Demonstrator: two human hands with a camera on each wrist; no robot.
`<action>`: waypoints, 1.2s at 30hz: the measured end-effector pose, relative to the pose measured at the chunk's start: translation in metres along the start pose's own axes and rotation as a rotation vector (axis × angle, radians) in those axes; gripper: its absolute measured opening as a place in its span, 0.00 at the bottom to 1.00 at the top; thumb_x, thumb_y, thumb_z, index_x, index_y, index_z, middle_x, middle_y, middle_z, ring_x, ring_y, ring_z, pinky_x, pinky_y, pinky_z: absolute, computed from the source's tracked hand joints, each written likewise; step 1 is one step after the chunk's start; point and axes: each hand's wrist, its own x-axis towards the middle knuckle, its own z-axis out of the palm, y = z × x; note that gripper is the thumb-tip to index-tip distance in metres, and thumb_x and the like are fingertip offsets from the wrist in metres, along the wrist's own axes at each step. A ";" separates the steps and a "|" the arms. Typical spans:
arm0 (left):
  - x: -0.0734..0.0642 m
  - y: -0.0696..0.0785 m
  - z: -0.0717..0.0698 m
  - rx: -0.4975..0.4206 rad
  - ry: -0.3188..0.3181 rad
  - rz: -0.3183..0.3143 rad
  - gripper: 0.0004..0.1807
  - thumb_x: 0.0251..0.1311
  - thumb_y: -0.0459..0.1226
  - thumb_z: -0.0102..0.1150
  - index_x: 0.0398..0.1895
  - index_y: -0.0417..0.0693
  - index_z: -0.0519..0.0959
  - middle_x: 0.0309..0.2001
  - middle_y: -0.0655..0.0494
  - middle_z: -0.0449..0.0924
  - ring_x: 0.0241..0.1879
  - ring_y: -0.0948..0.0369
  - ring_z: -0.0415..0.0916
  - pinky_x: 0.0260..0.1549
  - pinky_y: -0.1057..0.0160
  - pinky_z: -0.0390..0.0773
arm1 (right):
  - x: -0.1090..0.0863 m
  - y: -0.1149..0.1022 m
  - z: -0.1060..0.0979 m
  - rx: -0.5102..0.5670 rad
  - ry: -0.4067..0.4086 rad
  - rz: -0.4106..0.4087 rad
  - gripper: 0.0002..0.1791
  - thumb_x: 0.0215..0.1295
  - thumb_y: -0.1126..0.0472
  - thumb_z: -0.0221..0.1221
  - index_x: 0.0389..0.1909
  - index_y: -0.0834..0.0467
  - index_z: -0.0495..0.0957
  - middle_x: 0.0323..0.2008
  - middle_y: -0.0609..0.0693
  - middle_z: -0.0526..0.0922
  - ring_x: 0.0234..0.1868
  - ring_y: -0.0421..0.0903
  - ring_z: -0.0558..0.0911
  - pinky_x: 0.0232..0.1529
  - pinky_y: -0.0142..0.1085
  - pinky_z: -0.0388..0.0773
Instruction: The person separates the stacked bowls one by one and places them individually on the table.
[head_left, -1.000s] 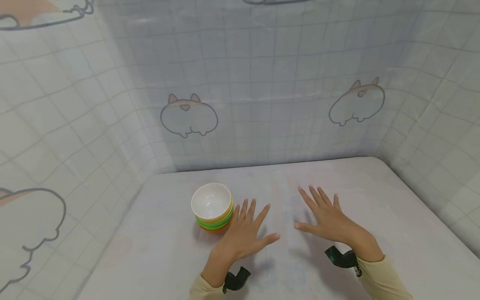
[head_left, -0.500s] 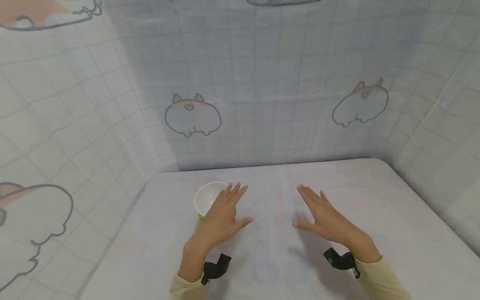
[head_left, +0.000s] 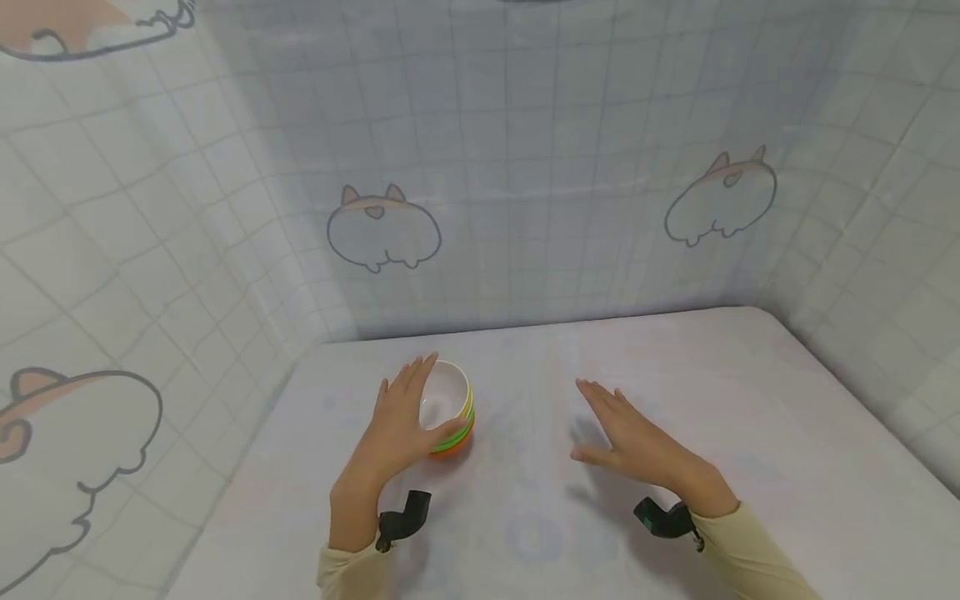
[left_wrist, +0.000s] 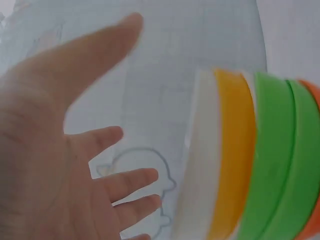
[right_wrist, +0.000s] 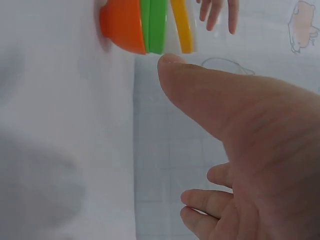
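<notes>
The bare left hand (head_left: 388,429), fingers extended and released, had shifted from right to left of the stacked round white, yellow, green and orange bowls (head_left: 448,398), partly hiding them in the head view. They stood on the pale tabletop (head_left: 540,492) before gridded white sheeting (head_left: 540,192). The bare right hand (head_left: 637,440) hovered well apart, fingers likewise loose.

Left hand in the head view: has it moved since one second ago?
Yes, leftward: against the left animal drawing on the back wall, the left hand was below and to the right; now it is almost straight below, partly covering the bowl stack.
</notes>
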 end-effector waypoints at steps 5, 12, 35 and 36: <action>-0.001 -0.013 0.001 -0.052 -0.020 -0.108 0.58 0.49 0.64 0.64 0.77 0.58 0.43 0.74 0.52 0.49 0.73 0.46 0.43 0.67 0.40 0.40 | 0.000 0.001 0.002 0.028 -0.005 0.000 0.54 0.62 0.41 0.62 0.75 0.65 0.44 0.74 0.60 0.48 0.73 0.59 0.48 0.69 0.58 0.42; -0.003 -0.024 0.001 -0.229 -0.041 -0.163 0.63 0.45 0.56 0.73 0.77 0.53 0.42 0.74 0.49 0.46 0.70 0.47 0.52 0.62 0.40 0.60 | 0.002 -0.001 0.009 0.118 -0.065 0.017 0.54 0.63 0.38 0.59 0.76 0.59 0.40 0.75 0.55 0.45 0.74 0.58 0.44 0.70 0.54 0.44; -0.002 -0.044 0.005 -0.289 -0.022 -0.148 0.67 0.37 0.56 0.78 0.76 0.55 0.43 0.68 0.42 0.58 0.63 0.46 0.64 0.56 0.40 0.68 | 0.067 -0.009 0.038 0.305 -0.084 -0.043 0.51 0.64 0.42 0.61 0.77 0.56 0.42 0.75 0.50 0.46 0.74 0.46 0.48 0.70 0.47 0.50; -0.003 -0.045 0.005 -0.301 -0.022 -0.156 0.67 0.37 0.56 0.78 0.76 0.56 0.43 0.68 0.42 0.58 0.63 0.46 0.64 0.56 0.40 0.68 | 0.071 -0.009 0.039 0.308 -0.086 -0.031 0.51 0.63 0.41 0.61 0.77 0.55 0.42 0.75 0.49 0.46 0.74 0.45 0.48 0.70 0.46 0.51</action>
